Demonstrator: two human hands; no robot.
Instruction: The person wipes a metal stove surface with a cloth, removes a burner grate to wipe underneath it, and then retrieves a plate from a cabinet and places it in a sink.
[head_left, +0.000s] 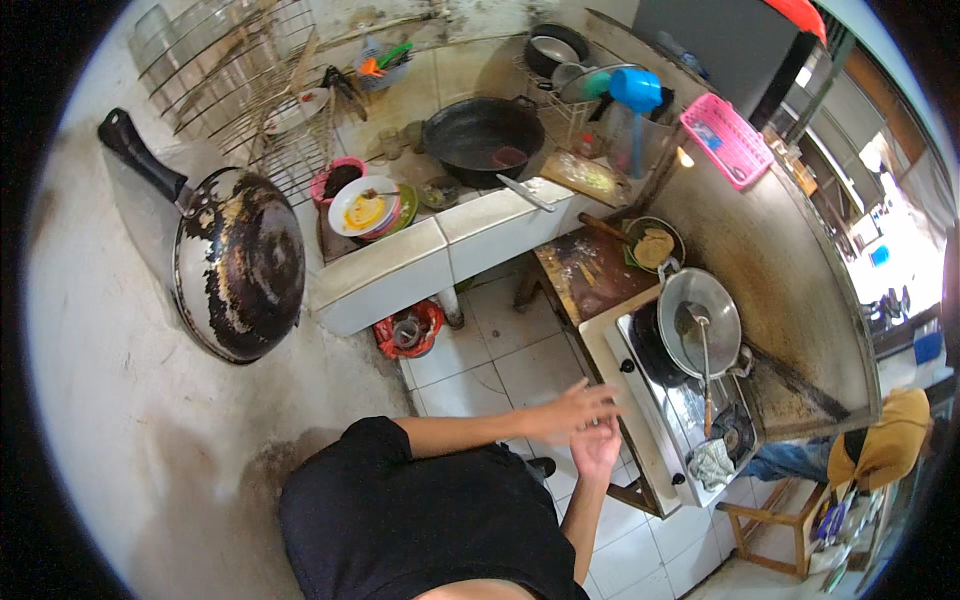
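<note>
My left hand (574, 415) reaches across in front of my body, fingers spread and slightly blurred, with nothing seen in it. Just below it and overlapping it, my right hand (597, 450) is raised with the palm showing; its fingers are partly covered, and no object shows in it. Both are beside the front edge of a two-burner gas stove (615, 390). A metal wok (721, 300) sits on the far burner. A metal spatula (706, 360) with a wooden handle leans in it, over a little dark liquid. On the stove's near corner lies a crumpled checked cloth (711, 463).
A wooden table (577, 289) beside the stove bears a bowl with a tan mass (654, 247). The tiled counter (397, 259) holds a large black pan (484, 135), stacked plates (365, 206) and a knife (525, 193). A frying pan (240, 262) hangs left. Another person (877, 442) is beyond the partition.
</note>
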